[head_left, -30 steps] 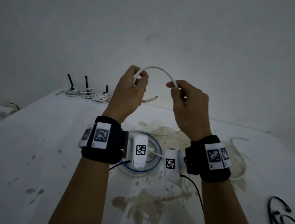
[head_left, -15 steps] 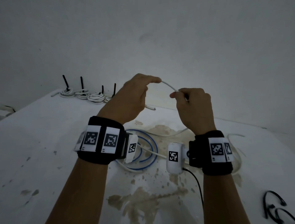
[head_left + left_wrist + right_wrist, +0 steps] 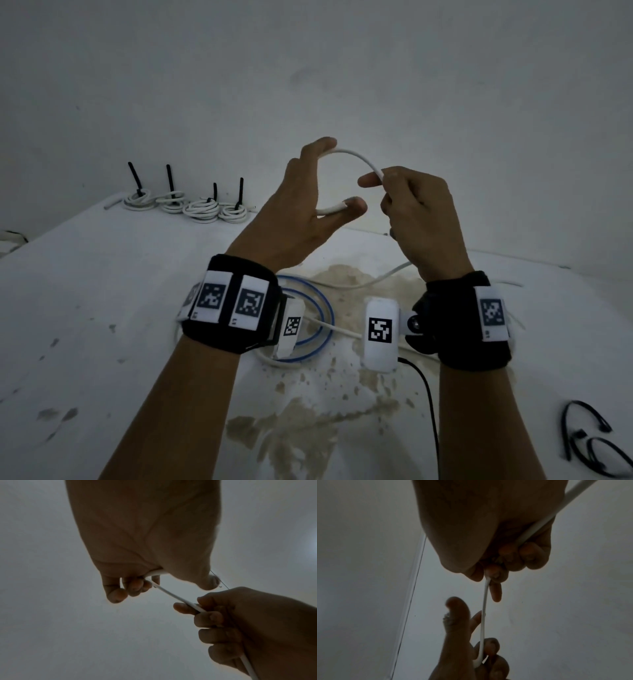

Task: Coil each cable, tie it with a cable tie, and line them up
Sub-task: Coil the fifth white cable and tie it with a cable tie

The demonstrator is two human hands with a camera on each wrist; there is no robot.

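— Your fingers (image 3: 320,145) on the left hand (image 3: 301,212) spread wide, aren't they?

— Yes: fingertips and thumb stand apart, and the white cable (image 3: 356,158) loops between them, its cut end at your thumb. Your right hand (image 3: 421,219) pinches that cable between thumb and forefinger, the other fingers curled round it, above the table (image 3: 85,308).

— What's hidden?

— Where the cable runs behind your left fingers; both wrist views are dark. A blue-edged loop (image 3: 317,318) is half covered by your wristbands (image 3: 233,301).

— Counts?

— Four tied coils (image 3: 186,204) in a row at the far left, each with a black tie standing up. Probably two loose black ties (image 3: 589,442) at the right edge, cut off.

— Writing?

— Only square coded markers on the wristbands; no readable words.
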